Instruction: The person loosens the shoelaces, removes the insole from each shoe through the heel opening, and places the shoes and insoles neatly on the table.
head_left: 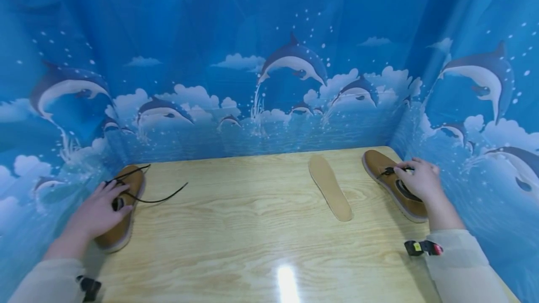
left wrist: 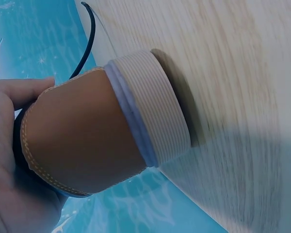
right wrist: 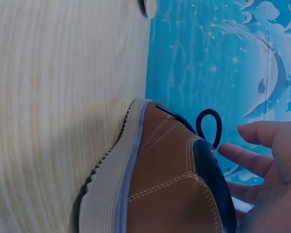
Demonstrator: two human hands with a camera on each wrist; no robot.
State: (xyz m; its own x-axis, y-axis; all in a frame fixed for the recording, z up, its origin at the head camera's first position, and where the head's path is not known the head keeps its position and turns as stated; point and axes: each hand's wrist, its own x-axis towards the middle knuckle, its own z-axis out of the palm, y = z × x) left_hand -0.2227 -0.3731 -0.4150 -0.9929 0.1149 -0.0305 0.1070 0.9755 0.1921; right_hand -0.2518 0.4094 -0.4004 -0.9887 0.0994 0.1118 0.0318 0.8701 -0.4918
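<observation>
A brown lace-up shoe [head_left: 119,233] stands at the table's left edge, its toe pointing away. My left hand [head_left: 98,210] rests over its top, fingers on the laces and thumb along the side near the dark opening. In the left wrist view the heel [left wrist: 82,136] shows beside my thumb [left wrist: 36,90], while the other fingers are hidden. A matching shoe [head_left: 379,162] stands at the right. My right hand [head_left: 418,179] is over its black laces. The right wrist view has a lace loop [right wrist: 208,114] right by my index fingertip, with the thumb apart from it.
A tan insole [head_left: 330,188] lies on the wooden table [head_left: 236,219], left of the right shoe. One long black lace [head_left: 162,200] trails from the left shoe onto the tabletop. A blue dolphin-print curtain [head_left: 202,60] encloses the back and both sides.
</observation>
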